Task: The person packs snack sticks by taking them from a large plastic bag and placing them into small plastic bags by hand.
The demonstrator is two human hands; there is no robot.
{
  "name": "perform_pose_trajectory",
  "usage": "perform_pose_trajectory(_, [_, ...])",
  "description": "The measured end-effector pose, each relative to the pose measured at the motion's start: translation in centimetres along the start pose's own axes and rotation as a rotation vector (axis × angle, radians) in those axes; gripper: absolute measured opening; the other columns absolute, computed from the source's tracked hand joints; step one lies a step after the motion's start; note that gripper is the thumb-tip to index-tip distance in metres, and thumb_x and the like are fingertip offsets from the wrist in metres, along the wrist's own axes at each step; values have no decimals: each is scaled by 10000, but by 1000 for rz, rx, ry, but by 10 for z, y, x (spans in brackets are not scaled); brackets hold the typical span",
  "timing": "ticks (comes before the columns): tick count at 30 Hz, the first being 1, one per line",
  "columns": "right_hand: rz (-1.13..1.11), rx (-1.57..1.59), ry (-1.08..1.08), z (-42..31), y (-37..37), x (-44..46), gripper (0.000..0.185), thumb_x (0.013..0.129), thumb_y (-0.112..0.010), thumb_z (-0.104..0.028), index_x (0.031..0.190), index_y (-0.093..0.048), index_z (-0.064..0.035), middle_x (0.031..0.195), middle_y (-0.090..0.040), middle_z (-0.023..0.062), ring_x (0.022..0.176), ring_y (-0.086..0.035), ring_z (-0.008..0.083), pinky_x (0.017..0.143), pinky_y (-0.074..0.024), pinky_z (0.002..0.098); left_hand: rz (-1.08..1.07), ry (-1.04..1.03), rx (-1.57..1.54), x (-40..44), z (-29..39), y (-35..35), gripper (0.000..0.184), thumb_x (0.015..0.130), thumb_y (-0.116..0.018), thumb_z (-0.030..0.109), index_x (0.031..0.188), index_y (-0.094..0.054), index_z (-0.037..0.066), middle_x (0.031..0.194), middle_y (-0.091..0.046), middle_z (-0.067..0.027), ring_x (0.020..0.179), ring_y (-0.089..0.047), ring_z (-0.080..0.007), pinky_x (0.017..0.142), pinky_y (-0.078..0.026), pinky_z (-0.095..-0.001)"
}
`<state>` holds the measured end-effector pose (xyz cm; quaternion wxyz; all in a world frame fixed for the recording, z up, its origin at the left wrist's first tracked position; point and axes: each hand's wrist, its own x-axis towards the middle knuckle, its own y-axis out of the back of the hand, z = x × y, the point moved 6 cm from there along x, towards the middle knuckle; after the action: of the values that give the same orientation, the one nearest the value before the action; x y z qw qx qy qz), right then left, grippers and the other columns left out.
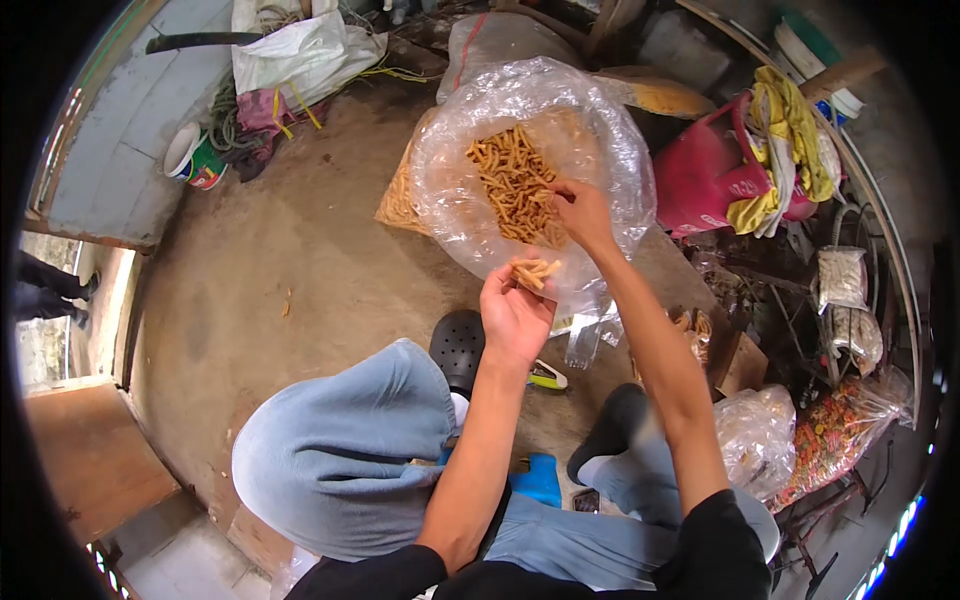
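Observation:
A large clear plastic bag (440,190) stands open in front of me, with many golden-brown snack sticks (508,180) inside. My left hand (517,318) is palm up at the bag's near edge. Its curled fingers hold a small bunch of paler snack sticks (535,271). My right hand (583,212) reaches over the bag's right side, its fingertips pinched together against the snack sticks. Whether a stick is between those fingertips is too small to make out.
A red bin (705,175) with yellow cloth stands right of the bag. Filled plastic bags (840,430) lie at lower right. A white sack (310,60) and a small bucket (195,157) are at upper left. A green-handled tool (547,376) lies near my shoe (458,345).

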<state>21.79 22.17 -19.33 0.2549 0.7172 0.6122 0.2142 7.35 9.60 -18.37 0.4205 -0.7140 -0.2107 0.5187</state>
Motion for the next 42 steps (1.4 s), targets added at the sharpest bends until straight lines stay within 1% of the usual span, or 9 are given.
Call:
perform_pose_trajectory(1, [-7,196,-141,3,10,-10,231,810,-656,-104,1026,-683,-26,839,-694,131,748,-670,185,698,-539,302,1,2,16,0,-2,-1,311,903,-427,214,1070,-581,1,1010,-611,-96,862,-584,-208,718,-524,-327])
perform_pose_trajectory(2, [5,188,-143,-2,23,-23,231,810,-656,-104,1026,-683,-26,839,-694,131,748,-670,185,698,-539,302,-5,16,16,1,-5,1,311,903,-427,214,1070,-581,1,1010,-611,-96,862,-584,-208,718,-524,-327])
perform_pose_trajectory(4, [101,520,-179,-11,54,-53,243,840,-660,-99,1043,-659,35,860,-686,98,759,-635,109,672,-537,245,-104,64,10,4,-14,-1,185,914,-463,219,1009,-538,78,1104,-616,-54,944,-590,-201,755,-534,-361])
perform_pose_trajectory(9, [335,666,-207,-27,139,-144,233,855,-645,-41,1064,-637,61,891,-669,85,771,-632,120,682,-533,233,-84,119,69,-6,-49,-11,165,921,-475,219,1010,-524,89,1138,-605,-58,954,-588,-201,765,-539,-365])
perform_pose_trajectory(15, [392,666,-216,-45,201,-236,230,847,-655,-24,1066,-645,45,868,-667,63,728,-612,93,666,-506,215,-95,140,195,-25,-101,-25,169,925,-476,199,1023,-533,72,1143,-603,-71,968,-591,-220,830,-520,-372])
perform_pose_trajectory(23, [489,601,-194,-58,212,-265,222,849,-661,-37,1059,-655,34,857,-670,43,699,-591,67,646,-478,191,-201,246,239,-47,-148,-24,174,934,-469,173,1028,-545,48,1151,-597,-88,992,-601,-253,869,-514,-397])
perform_pose_trajectory(37, [539,466,-166,-67,223,-282,211,824,-680,-35,1032,-680,-1,881,-678,47,697,-588,67,630,-467,199,-242,208,338,-54,-142,-29,155,965,-455,213,1000,-538,87,1152,-599,-82,997,-613,-247,765,-560,-375])
perform_pose_trajectory(40, [553,301,-67,-76,223,-281,192,823,-679,-11,1014,-684,7,925,-674,52,753,-609,80,678,-482,196,-254,234,295,-59,-145,-32,223,983,-403,202,1051,-533,34,1162,-582,-105,1007,-598,-258,855,-541,-392])
perform_pose_trajectory(42, [563,245,-23,-81,224,-282,186,820,-681,-9,1005,-687,6,938,-674,54,760,-609,80,682,-483,199,-267,237,313,-60,-145,-31,221,984,-406,204,1043,-533,33,1153,-584,-108,999,-602,-255,846,-550,-389])
